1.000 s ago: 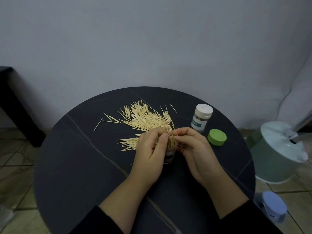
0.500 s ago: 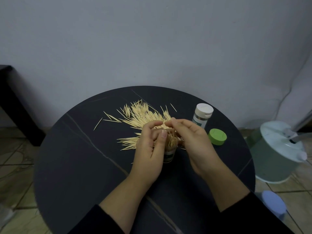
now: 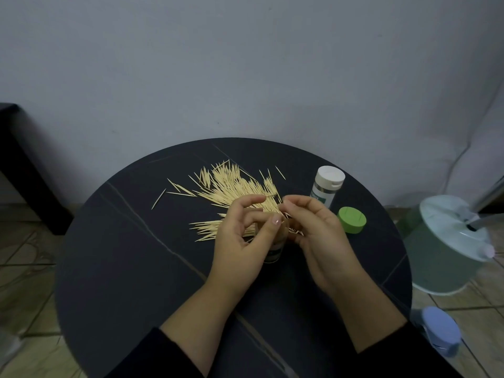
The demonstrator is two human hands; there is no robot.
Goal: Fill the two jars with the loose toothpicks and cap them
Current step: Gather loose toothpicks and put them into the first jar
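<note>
A pile of loose toothpicks [image 3: 231, 186] lies spread on the round dark table [image 3: 136, 268]. An open jar [image 3: 275, 249] packed with toothpicks stands upright between my hands, mostly hidden. My left hand [image 3: 242, 241] curls around the jar, thumb at its rim. My right hand [image 3: 316, 230] hovers just right of the jar's mouth with fingers bent, fingertips near the toothpick tips; whether it pinches any is unclear. A second jar [image 3: 326, 189] with a white cap stands at the back right. A green cap [image 3: 351, 220] lies beside it.
A pale green bucket-like container [image 3: 447, 246] with a lid sits on the tiled floor to the right. A light blue object [image 3: 439, 331] lies on the floor below it. A dark piece of furniture [image 3: 16, 159] stands at the left.
My right hand has drawn back to the right from over the jar's mouth, its fingers loosening. My left index finger has lifted and stretched over the toothpicks. The jar stays in place.
</note>
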